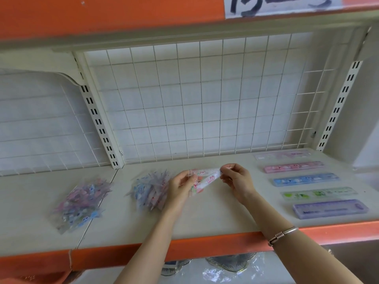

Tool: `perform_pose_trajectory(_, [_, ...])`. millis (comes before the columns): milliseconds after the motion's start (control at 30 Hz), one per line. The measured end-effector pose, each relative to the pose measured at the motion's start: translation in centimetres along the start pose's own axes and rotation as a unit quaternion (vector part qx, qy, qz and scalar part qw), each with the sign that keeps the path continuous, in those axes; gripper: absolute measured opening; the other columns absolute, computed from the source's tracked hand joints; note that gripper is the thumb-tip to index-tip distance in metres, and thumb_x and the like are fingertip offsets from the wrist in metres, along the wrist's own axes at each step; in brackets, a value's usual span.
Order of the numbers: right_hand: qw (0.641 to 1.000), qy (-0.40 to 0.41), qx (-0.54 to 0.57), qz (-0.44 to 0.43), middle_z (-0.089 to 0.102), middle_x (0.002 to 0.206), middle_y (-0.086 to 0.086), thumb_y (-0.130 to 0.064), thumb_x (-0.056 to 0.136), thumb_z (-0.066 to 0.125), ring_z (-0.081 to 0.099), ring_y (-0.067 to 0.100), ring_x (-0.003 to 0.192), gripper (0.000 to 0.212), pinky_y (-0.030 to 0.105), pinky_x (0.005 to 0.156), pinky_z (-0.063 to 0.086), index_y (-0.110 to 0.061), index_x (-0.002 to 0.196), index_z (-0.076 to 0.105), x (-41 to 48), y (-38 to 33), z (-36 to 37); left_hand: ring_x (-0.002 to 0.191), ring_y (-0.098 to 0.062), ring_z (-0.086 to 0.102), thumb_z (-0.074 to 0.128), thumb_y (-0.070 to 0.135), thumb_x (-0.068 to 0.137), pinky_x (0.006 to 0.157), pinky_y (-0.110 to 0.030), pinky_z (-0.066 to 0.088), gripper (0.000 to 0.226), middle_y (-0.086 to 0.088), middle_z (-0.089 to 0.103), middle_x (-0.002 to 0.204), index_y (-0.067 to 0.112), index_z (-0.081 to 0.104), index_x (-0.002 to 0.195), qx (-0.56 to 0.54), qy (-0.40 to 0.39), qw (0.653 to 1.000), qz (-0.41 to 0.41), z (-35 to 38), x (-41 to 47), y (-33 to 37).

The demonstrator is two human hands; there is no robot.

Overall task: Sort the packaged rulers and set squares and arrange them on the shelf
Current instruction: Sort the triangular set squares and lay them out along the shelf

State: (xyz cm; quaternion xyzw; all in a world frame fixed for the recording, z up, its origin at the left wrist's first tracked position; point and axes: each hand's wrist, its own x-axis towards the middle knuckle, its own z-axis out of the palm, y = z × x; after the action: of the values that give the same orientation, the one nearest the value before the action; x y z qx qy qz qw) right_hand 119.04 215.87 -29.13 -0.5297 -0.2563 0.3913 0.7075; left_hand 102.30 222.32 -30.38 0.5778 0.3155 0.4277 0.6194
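Note:
Above the middle of the cream shelf [215, 214] both my hands hold a clear packaged ruler set with pink and red print [205, 178]. My left hand [180, 186] grips its left end, and my right hand [235, 179] pinches its right end. Just left of my left hand lies a heap of small packaged set squares [149, 189]. A second heap of similar packets [80, 203] lies further left. Along the right side, several packaged rulers lie flat in a column: clear [284, 155], pink [293, 167], blue [305, 179], green [319, 193], purple [330, 209].
A white wire grid [201, 99] backs the shelf between slotted uprights [98, 121]. An orange strip [205, 247] edges the shelf front. An upper shelf with an orange front [102, 15] hangs overhead. Plastic-wrapped goods [225, 267] lie on the level below.

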Motion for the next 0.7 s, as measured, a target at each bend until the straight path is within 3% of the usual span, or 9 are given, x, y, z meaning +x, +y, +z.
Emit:
perform_pose_trajectory(100, [1.000, 0.004, 0.002, -0.004, 0.056, 0.075, 0.012, 0.007, 0.085, 0.061, 0.059, 0.013, 0.056, 0.015, 0.019, 0.056, 0.050, -0.007, 0.081, 0.058, 0.1, 0.1, -0.3, 0.094, -0.017, 0.069, 0.058, 0.003, 0.092, 0.086, -0.037, 0.054, 0.017, -0.008, 0.074, 0.095, 0.013, 0.071, 0.098, 0.019, 0.020, 0.999, 0.036, -0.1, -0.1, 0.1])
perform_pose_trajectory(233, [0.996, -0.009, -0.067, -0.066, 0.057, 0.098, 0.005, 0.002, 0.081, 0.069, 0.061, 0.013, 0.082, 0.029, 0.022, 0.072, 0.052, -0.017, 0.102, 0.061, -0.3, 0.4, 0.0, 0.077, -0.006, 0.066, 0.068, 0.000, 0.084, 0.068, -0.022, 0.052, 0.017, 0.003, 0.074, 0.083, 0.016, 0.070, 0.089, 0.000, 0.075, 0.996, 0.049, 0.7, -0.1, 0.2])
perform_pose_trajectory(300, [0.962, 0.010, -0.218, -0.166, 0.050, 0.116, -0.002, -0.005, 0.074, 0.077, 0.054, 0.011, 0.102, 0.045, 0.020, 0.084, 0.046, -0.028, 0.110, 0.060, -0.6, 0.6, 0.2, 0.070, -0.004, 0.063, 0.070, -0.003, 0.081, 0.065, -0.018, 0.050, 0.019, 0.005, 0.072, 0.075, 0.015, 0.069, 0.085, 0.003, 0.097, 0.994, 0.055, 1.2, 0.1, 0.2])
perform_pose_trajectory(367, [0.902, 0.001, -0.348, -0.255, 0.047, 0.126, -0.005, -0.015, 0.070, 0.081, 0.043, 0.008, 0.116, 0.048, 0.023, 0.096, 0.033, -0.032, 0.112, 0.063, -0.7, 1.1, 0.4, 0.067, -0.008, 0.064, 0.072, -0.005, 0.078, 0.067, -0.024, 0.052, 0.021, 0.005, 0.072, 0.071, 0.014, 0.068, 0.083, 0.000, 0.123, 0.991, 0.053, 1.5, 0.5, 0.2])
perform_pose_trajectory(433, [0.859, -0.022, -0.429, -0.279, 0.046, 0.132, -0.008, -0.034, 0.069, 0.079, 0.036, 0.007, 0.123, 0.047, 0.030, 0.100, 0.021, -0.035, 0.114, 0.064, -0.7, 1.5, 0.6, 0.069, -0.015, 0.065, 0.073, -0.006, 0.076, 0.070, -0.032, 0.054, 0.022, 0.002, 0.072, 0.073, 0.013, 0.067, 0.085, -0.016, 0.145, 0.989, 0.036, 1.5, 1.0, 0.2])
perform_pose_trajectory(533, [0.809, -0.068, -0.503, -0.297, 0.044, 0.140, -0.003, -0.046, 0.065, 0.071, 0.038, 0.015, 0.128, 0.060, 0.029, 0.104, 0.016, -0.035, 0.123, 0.060, -0.6, 1.7, 0.8, 0.067, -0.016, 0.066, 0.073, -0.008, 0.076, 0.059, -0.023, 0.055, 0.024, -0.006, 0.069, 0.077, 0.007, 0.063, 0.092, -0.046, 0.170, 0.984, 0.011, 1.4, 1.3, 0.6])
perform_pose_trajectory(600, [0.807, -0.095, -0.498, -0.304, 0.047, 0.137, 0.002, -0.035, 0.069, 0.078, 0.049, 0.021, 0.120, 0.059, 0.026, 0.102, 0.026, -0.027, 0.124, 0.060, -0.6, 1.4, 1.0, 0.061, -0.010, 0.067, 0.073, -0.008, 0.076, 0.056, -0.021, 0.055, 0.025, -0.008, 0.068, 0.079, 0.005, 0.062, 0.094, -0.047, 0.170, 0.984, 0.004, 1.3, 1.4, 0.9])
perform_pose_trajectory(700, [0.818, -0.121, -0.477, -0.299, 0.050, 0.122, 0.003, -0.020, 0.073, 0.080, 0.057, 0.018, 0.096, 0.053, 0.020, 0.084, 0.042, -0.016, 0.122, 0.062, -0.6, 0.6, 1.1, 0.062, -0.013, 0.068, 0.074, -0.007, 0.076, 0.061, -0.028, 0.058, 0.025, -0.009, 0.069, 0.079, 0.003, 0.063, 0.096, -0.033, 0.156, 0.987, -0.004, 1.0, 1.6, 0.9])
